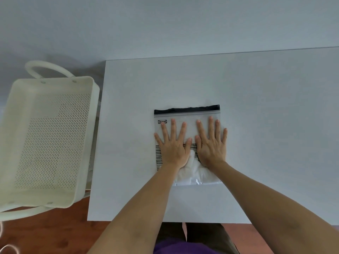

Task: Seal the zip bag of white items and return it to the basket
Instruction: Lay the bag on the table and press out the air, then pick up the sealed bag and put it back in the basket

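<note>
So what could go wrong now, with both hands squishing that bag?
1. Both hands, left hand and right hand, press flat on the zip bag, while its black zip strip looks wavy. If it is not fully shut, air may creep back in.
2. The white items bunch near the bottom edge, so the bag may stay lumpy.
3. The basket sits off the table, to the left; the bag could slip when carried across.

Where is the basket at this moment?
In the head view the basket stands on the left, beside the table, apart from the zip bag lying under both hands.
</note>
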